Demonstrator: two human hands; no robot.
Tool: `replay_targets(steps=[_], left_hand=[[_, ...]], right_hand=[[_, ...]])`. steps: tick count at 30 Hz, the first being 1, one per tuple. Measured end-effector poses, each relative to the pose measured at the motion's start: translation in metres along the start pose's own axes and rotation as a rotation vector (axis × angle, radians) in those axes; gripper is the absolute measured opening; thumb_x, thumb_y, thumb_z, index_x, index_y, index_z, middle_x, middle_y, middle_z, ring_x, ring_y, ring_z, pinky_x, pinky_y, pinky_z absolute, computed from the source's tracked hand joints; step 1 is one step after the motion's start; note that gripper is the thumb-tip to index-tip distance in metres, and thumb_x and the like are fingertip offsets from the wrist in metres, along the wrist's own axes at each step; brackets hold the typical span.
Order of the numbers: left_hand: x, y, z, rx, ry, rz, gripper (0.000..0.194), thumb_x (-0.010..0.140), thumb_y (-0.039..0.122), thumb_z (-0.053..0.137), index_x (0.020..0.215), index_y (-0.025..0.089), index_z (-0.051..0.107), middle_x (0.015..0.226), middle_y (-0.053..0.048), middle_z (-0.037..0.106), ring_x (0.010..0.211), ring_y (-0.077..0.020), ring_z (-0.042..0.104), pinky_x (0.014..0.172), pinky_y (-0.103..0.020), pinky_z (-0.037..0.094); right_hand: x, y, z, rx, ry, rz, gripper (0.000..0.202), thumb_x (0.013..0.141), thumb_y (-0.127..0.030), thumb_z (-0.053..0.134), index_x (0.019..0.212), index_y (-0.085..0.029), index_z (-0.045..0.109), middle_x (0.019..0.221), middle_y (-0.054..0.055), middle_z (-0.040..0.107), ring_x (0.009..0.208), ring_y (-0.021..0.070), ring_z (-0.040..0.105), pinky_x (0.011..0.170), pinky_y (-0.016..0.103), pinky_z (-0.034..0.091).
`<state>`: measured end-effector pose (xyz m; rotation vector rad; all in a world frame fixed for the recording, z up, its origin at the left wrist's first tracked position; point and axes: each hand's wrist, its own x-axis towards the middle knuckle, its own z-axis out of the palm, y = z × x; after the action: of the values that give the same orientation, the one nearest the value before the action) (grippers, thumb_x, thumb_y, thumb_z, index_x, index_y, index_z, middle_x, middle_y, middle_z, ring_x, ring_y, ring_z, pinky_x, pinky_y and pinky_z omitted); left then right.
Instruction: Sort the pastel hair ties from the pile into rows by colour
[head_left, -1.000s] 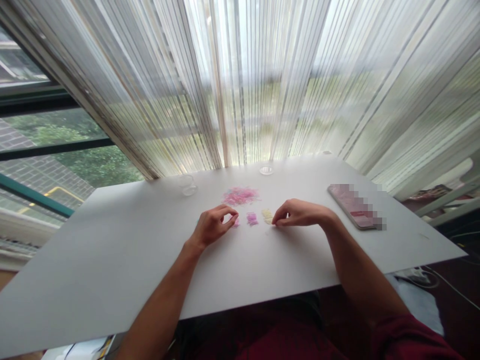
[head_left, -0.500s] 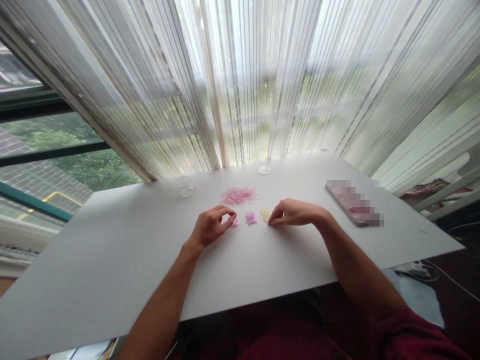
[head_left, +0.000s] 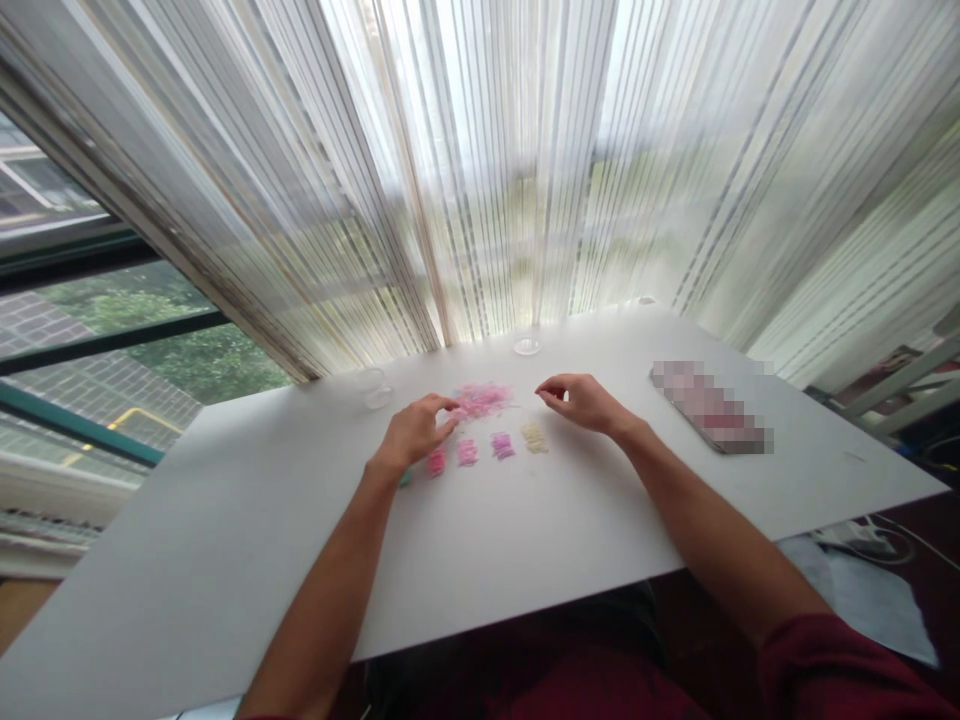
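A loose pile of thin little pink sticks (head_left: 486, 400), with a few other colours mixed in, lies on the white table. My left hand (head_left: 412, 432) reaches to the pile's left edge, thumb and forefinger apart. To the right of the pile my right hand (head_left: 585, 402) hovers with thumb and forefinger pinched together; anything between them is too small to see. Nearer me runs a row of small sorted bundles: green (head_left: 406, 478), partly hidden by my left hand, bright pink (head_left: 436, 462), light pink (head_left: 467, 453), purple (head_left: 502, 446) and pale yellow (head_left: 535, 438).
At the far edge stand a clear round container (head_left: 373, 390) and a clear shallow dish (head_left: 527, 346). A pinkish flat object (head_left: 709, 408), blurred out, lies to the right. Striped sheer curtains (head_left: 480, 180) hang behind the table (head_left: 262, 520).
My left hand has moved from the light pink bundle to the loose pile, its fingers parting. My right hand has lifted away from the yellow bundle, farther from me. The view has shifted slightly.
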<state>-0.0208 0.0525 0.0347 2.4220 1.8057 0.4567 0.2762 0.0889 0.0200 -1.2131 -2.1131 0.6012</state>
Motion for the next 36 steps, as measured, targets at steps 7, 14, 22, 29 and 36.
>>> replay_targets(steps=[7,14,22,29,36], left_hand=[[0.028,0.002,0.003,0.078,-0.093,0.021,0.021,0.083,0.038,0.060,0.093,0.027,0.075,0.102,-0.002,0.071,0.082,-0.0194,0.065,0.060,-0.024,0.042],[0.033,-0.013,0.004,-0.017,-0.048,0.059,0.022,0.082,0.039,0.060,0.088,0.024,0.076,0.097,-0.003,0.072,0.067,-0.0153,0.061,0.059,-0.024,0.043],[0.033,-0.022,-0.002,-0.139,0.019,0.012,0.026,0.083,0.041,0.059,0.091,0.022,0.075,0.085,-0.003,0.075,0.065,-0.0156,0.062,0.062,-0.025,0.046],[0.036,-0.028,0.000,-0.240,0.039,0.015,0.029,0.082,0.042,0.060,0.091,0.019,0.076,0.083,-0.004,0.076,0.063,-0.0147,0.062,0.064,-0.025,0.049],[0.019,0.005,-0.002,-0.473,0.106,0.053,0.029,0.083,0.042,0.062,0.090,0.017,0.075,0.082,-0.005,0.076,0.067,-0.0148,0.065,0.062,-0.024,0.051]], right_hand=[[0.005,0.009,0.014,0.033,0.044,-0.015,0.024,0.085,-0.027,0.053,0.092,-0.017,0.073,0.083,0.004,0.072,0.072,0.0147,0.062,0.070,0.027,0.048],[0.004,0.007,0.018,0.072,0.081,-0.059,0.023,0.085,-0.025,0.054,0.093,-0.016,0.073,0.084,0.005,0.072,0.072,0.0142,0.062,0.071,0.026,0.048],[0.003,0.005,0.026,0.062,0.065,-0.103,0.022,0.086,-0.024,0.054,0.092,-0.017,0.074,0.083,0.004,0.072,0.066,0.0118,0.060,0.068,0.024,0.048],[0.002,0.002,0.029,0.069,0.065,-0.130,0.021,0.086,-0.023,0.054,0.093,-0.017,0.073,0.078,0.003,0.071,0.065,0.0119,0.059,0.067,0.025,0.048],[-0.001,-0.018,0.031,0.155,0.132,-0.182,0.024,0.087,-0.034,0.058,0.100,-0.018,0.070,0.079,0.004,0.071,0.069,0.0141,0.064,0.066,0.027,0.051]])
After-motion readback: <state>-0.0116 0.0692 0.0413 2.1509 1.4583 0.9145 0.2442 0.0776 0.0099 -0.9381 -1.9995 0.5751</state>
